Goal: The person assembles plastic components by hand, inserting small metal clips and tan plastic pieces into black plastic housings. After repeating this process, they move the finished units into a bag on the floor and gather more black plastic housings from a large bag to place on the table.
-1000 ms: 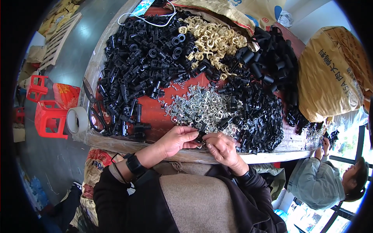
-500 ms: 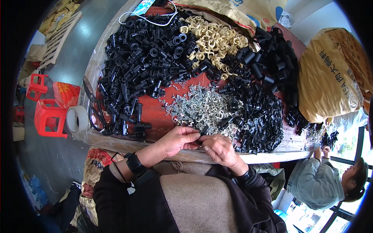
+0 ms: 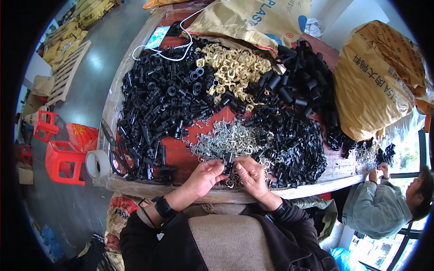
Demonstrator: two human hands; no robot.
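Between my two hands, over the near edge of the metal heap, is a small black plastic part (image 3: 228, 164). My left hand (image 3: 204, 177) pinches it from the left with thumb and fingertips. The thumb and fingers of my right hand (image 3: 253, 176) close on its other side. Just beyond the fingers lies a heap of small silvery bent metal pieces (image 3: 228, 137). Small black clips (image 3: 296, 158) are piled to its right, and a large mound of black tubular fittings (image 3: 158, 97) spreads to the left.
Gold-coloured rings (image 3: 237, 67) and black sleeves (image 3: 289, 90) lie farther back on the red table (image 3: 183, 156). Scissors (image 3: 110, 135) and a tape roll (image 3: 97, 163) rest at the left edge. A brown sack (image 3: 373, 86) stands at right, near a co-worker (image 3: 379, 205). Red stools (image 3: 65, 162) stand left.
The view has shifted, so the table sits lower in it. My hands have turned the black part more upright, and it now shows more plainly between my fingers.
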